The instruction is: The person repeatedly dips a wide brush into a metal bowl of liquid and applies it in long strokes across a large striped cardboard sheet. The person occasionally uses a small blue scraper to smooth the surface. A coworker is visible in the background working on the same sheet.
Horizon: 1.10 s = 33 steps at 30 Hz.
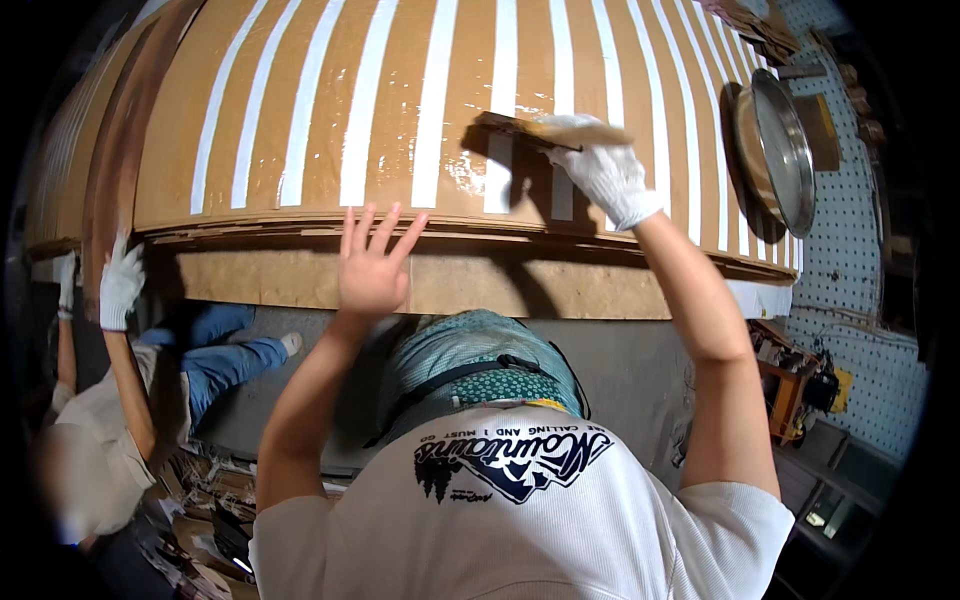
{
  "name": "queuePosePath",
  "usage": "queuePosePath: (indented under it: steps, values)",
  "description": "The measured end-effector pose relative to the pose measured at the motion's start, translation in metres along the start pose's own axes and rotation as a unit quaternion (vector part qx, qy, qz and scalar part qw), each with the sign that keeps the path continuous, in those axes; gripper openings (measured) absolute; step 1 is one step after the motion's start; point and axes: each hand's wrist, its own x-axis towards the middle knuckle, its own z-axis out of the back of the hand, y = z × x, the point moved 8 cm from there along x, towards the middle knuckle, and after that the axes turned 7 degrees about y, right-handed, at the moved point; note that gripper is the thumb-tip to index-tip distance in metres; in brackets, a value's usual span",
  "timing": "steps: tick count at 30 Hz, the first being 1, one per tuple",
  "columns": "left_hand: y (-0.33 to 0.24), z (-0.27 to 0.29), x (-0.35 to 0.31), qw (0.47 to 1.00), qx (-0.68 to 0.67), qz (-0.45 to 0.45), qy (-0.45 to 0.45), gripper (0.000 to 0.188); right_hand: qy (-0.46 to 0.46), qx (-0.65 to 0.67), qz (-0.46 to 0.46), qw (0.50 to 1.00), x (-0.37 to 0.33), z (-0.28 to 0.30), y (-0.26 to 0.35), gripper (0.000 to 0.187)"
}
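Note:
My right hand (pixel 607 178), in a white knitted glove, is closed around a flat wide brush (pixel 590 133). The brush's dark end (pixel 495 121) points left over the brown cardboard sheets (pixel 400 100), which bear white stripes. Wet, glossy patches shine on the cardboard's middle, and the brush and arm cast a dark shadow there. My bare left hand (pixel 374 265) is open, fingers spread, with its fingertips at the near edge of the stacked sheets. Whether the fingertips press on the edge cannot be made out.
A round metal basin (pixel 785 150) stands at the right end of the cardboard. To the left, another person in white gloves (pixel 122 285) stands by a dark brown strip (pixel 120 130) across the sheets. A pegboard (pixel 840 200) and an orange-brown shelf (pixel 785 395) are at the right.

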Motion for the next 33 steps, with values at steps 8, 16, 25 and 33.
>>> queuePosePath:
  steps: [8,16,25,33]
  values:
    - [0.011,0.020,-0.016,0.998,-0.057,0.021,-0.021,0.071,0.254,0.109,-0.124,0.953,-0.028,-0.021,0.009,0.031]
    - [0.070,0.023,-0.014,0.995,0.010,0.051,-0.088,0.064,-0.035,0.167,0.117,0.978,0.025,-0.010,0.116,0.035]
    - [0.078,0.011,-0.026,0.994,0.058,0.017,-0.094,0.067,-0.040,0.160,0.257,0.952,0.047,0.016,0.132,0.031]
    - [0.078,0.008,-0.017,0.992,0.046,0.021,-0.115,0.054,0.099,0.222,0.198,0.950,0.059,-0.036,0.111,0.031]
